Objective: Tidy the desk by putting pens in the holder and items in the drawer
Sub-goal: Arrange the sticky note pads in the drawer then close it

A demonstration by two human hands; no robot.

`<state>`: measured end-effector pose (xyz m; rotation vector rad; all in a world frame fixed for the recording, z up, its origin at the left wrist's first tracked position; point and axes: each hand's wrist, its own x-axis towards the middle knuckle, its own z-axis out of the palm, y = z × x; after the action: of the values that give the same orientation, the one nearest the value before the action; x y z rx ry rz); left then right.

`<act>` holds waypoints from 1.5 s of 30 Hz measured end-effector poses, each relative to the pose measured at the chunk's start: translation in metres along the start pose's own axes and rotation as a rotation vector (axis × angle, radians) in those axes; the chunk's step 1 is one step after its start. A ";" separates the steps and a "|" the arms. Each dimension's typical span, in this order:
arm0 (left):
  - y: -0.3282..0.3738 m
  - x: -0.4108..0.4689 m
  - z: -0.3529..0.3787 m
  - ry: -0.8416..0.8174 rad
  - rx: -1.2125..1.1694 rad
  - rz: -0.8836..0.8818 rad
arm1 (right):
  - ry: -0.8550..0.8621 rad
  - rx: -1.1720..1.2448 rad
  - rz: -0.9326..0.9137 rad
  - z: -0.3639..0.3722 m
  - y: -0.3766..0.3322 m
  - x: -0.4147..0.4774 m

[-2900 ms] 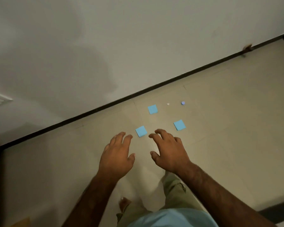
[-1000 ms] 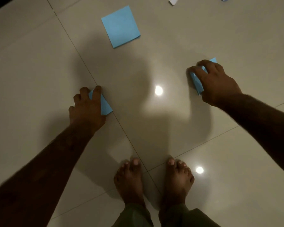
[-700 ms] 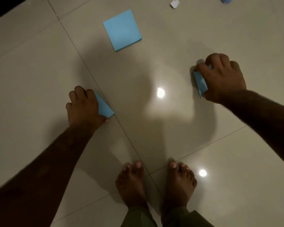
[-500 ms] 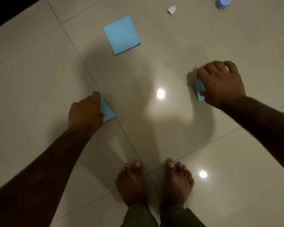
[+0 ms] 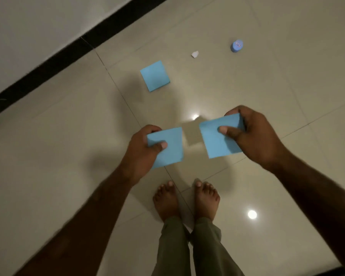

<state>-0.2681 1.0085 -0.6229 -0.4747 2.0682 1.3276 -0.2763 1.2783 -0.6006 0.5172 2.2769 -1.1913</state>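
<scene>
- The left hand [image 5: 143, 148] pinches the first pad [image 5: 171, 144] of blue notes just ahead of the bare feet [image 5: 165, 200], thumb on top and fingers curled beneath.
- The right hand [image 5: 253, 136] clamps the second pad [image 5: 217, 144] the same way. The two pads are side by side, not touching.
- The third pad [image 5: 155, 76] lies flat on the tiles [image 5: 68, 156], farther ahead of the feet.
- These look light, thin and bendy. I'd say an edge pinch suits them.
- Count: three pads, one white scrap [image 5: 195, 54] and one small blue round thing [image 5: 236, 45], both beyond the third pad. No pens, holder or drawer in sight.
</scene>
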 end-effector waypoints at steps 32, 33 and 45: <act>0.272 -0.550 -0.200 0.438 -0.551 0.218 | -0.399 0.104 -0.659 -0.110 -0.424 -0.431; 0.268 -0.565 -0.209 0.494 -0.575 0.233 | -0.434 0.111 -0.692 -0.102 -0.436 -0.442; 0.136 -0.781 -0.280 0.988 -0.708 0.335 | -0.900 0.008 -0.956 0.056 -0.511 -0.632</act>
<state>0.1397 0.7875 0.0788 -1.3494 2.4056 2.3765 -0.0382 0.8955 0.0775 -1.0446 1.6510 -1.4062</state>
